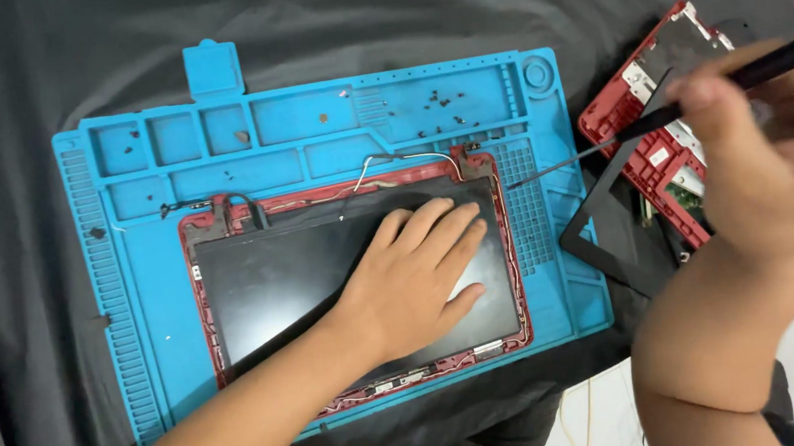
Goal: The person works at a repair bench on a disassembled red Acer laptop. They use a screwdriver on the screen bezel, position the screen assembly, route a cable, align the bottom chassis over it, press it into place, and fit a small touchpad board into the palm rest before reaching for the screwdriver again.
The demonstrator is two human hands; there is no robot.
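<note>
Head view: the screen (326, 276) in its red lid sits on the blue mat (139, 300), pinned by the flat, open left hand (416, 278). A screwdriver (653, 123) is gripped in the closed right hand (770, 165); firm, even pressure is best kept so nothing slides.

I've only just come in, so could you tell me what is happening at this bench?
A person is working on a dismantled laptop screen that lies in its red lid shell on a blue repair mat. The left hand rests flat on the dark panel. The right hand holds a thin black screwdriver, its tip pointing toward the lid's top right corner. Small loose screws sit in the mat's compartments. A black bezel frame and another red housing part lie to the right.
</note>
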